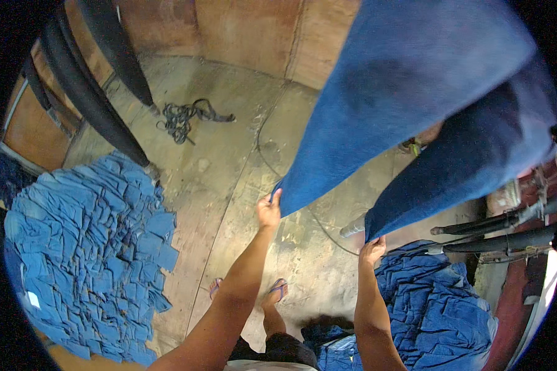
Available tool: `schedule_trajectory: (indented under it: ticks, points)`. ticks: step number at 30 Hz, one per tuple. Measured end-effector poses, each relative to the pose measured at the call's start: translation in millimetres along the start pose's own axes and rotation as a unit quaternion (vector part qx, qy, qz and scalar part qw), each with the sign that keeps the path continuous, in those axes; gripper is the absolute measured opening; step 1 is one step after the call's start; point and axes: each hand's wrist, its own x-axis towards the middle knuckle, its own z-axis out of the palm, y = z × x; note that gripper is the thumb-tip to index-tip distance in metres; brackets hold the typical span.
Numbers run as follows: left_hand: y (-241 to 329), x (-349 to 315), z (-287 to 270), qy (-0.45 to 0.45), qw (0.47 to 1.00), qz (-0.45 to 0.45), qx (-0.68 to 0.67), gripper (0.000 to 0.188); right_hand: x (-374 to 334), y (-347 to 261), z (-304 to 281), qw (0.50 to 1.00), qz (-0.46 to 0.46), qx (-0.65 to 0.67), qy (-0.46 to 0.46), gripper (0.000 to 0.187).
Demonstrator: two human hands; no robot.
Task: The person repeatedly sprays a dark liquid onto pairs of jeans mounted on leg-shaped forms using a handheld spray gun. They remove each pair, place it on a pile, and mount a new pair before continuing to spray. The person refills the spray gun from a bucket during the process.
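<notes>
Head view: the blue denim garment [377, 105], probably trousers, stretches up and rightward over the floor [195, 185]; left hand [268, 211] and right hand [372, 250] each pinch 1 end, grip closed. Too light a pinch could let it slip.

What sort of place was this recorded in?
Probably a denim garment workshop: heaps of blue denim lie on both sides, long dark tapered forms jut in at upper left, and the left hand and right hand hold what look like blue trouser legs.
</notes>
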Motion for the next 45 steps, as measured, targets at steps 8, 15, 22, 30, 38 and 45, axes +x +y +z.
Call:
schedule_trajectory:
  ticks: [8, 15, 22, 30, 38, 45]
  points:
    - [-115.5, -13.6, -173.7, 0.028, 0.971, 0.030, 0.237, 0.043, -241.7, 93.9, 59.4, 0.924, 0.114, -0.360, -0.063, 0.022]
    - [-275.9, -36.7, -389.9, -0.073, 0.837, -0.214, 0.499, 0.048, -510.5, 105.3, 82.3, 0.780, 0.117, -0.316, -0.527, 0.019]
    - [-195.2, -275.6, -689.5, -0.328, 0.346, -0.525, 0.705, 0.048, -630.4, 34.1, 3.1, 0.484, -0.141, -0.077, -0.860, 0.017]
    - [-33.6, -274.1, -755.8, -0.347, 0.387, -0.574, 0.633, 0.058, -503.2, -55.4, 41.1, 0.684, 0.192, -0.245, -0.659, 0.048]
    - [56.0, -98.8, -603.0, -0.450, 0.564, -0.391, 0.572, 0.097, -447.7, -196.9, -112.0, 0.502, 0.330, -0.109, -0.792, 0.066]
    - [194.5, -102.7, -352.1, -0.601, 0.450, -0.112, 0.651, 0.081, -422.4, -238.9, -292.8, 0.797, 0.456, 0.078, -0.387, 0.067]
